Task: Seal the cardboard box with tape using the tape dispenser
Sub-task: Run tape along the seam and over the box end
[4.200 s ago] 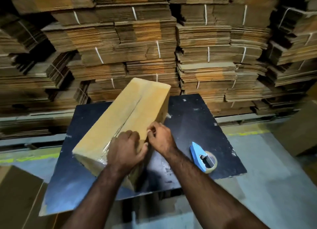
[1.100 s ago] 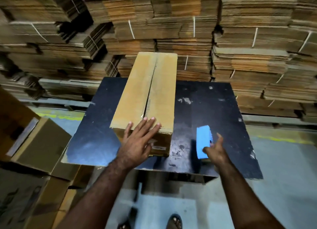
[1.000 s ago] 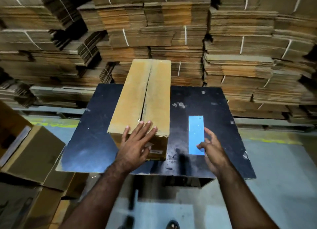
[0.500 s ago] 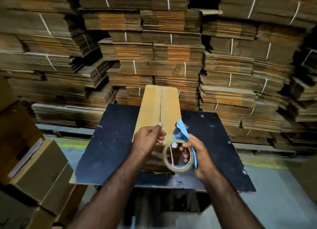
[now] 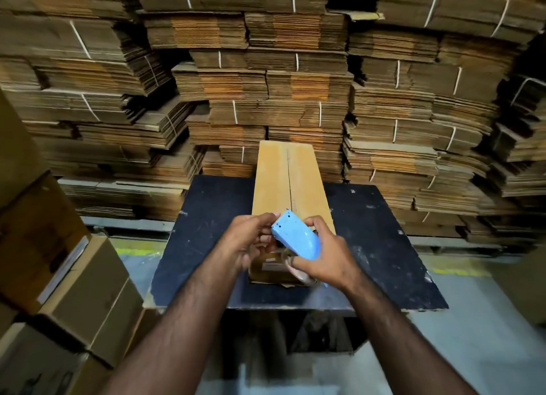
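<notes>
Blue tape dispenser, brown cardboard box

Long cardboard box sits lengthwise on the black table, flaps down with the centre seam running away from the camera. Just over the box's near end, the right hand grips the blue tape dispenser, toothed edge pointing up and away, tape roll tucked below the palm. The left hand has its fingers curled at the dispenser's front end. Behind the box: strapped stacks of flat cardboard. Left of it, brown cartons.
</notes>
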Demonstrator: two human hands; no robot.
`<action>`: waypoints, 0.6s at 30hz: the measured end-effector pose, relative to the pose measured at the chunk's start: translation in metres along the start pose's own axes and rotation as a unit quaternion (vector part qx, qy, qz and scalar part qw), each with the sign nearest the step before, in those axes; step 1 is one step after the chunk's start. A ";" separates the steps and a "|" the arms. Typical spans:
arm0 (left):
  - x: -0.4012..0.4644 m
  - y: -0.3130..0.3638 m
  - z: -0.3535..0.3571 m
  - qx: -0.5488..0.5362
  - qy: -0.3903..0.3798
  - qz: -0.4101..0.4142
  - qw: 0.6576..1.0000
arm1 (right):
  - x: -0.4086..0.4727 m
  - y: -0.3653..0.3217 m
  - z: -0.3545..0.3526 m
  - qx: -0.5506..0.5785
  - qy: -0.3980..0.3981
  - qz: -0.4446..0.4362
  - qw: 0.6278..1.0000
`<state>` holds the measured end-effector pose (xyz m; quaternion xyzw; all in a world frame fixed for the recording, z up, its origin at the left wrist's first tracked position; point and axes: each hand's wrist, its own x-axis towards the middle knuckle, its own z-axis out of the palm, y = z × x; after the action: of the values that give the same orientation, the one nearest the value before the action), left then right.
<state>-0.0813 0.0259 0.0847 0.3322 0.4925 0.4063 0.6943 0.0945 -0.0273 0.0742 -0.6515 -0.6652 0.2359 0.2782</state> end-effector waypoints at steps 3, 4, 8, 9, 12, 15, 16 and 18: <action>0.004 -0.003 0.003 -0.021 -0.005 -0.020 1.000 | 0.008 0.004 -0.007 -0.070 0.018 -0.021 0.997; 0.006 -0.003 0.005 -0.029 0.002 -0.021 0.999 | 0.011 0.006 -0.010 -0.078 0.017 -0.028 0.996; 0.012 0.000 0.017 -0.048 0.050 -0.003 0.998 | 0.024 0.012 -0.022 -0.070 0.007 -0.055 0.996; 0.014 0.001 0.020 -0.049 0.060 0.005 0.997 | 0.028 0.014 -0.025 -0.069 0.002 -0.065 0.996; 0.025 -0.001 0.027 -0.046 0.115 0.048 0.991 | 0.041 0.021 -0.041 -0.090 -0.027 -0.089 0.992; 0.035 -0.010 0.027 -0.050 0.163 0.078 0.982 | 0.055 0.033 -0.062 -0.141 -0.061 -0.118 0.981; 0.038 -0.013 0.027 -0.048 0.173 0.085 0.980 | 0.061 0.037 -0.067 -0.154 -0.071 -0.127 0.977; 0.043 -0.018 0.029 -0.039 0.196 0.094 0.975 | 0.072 0.043 -0.073 -0.173 -0.091 -0.145 0.970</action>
<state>-0.0410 0.0539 0.0602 0.2635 0.5697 0.5458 0.5551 0.1756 0.0430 0.1031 -0.5618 -0.8061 0.1326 0.1303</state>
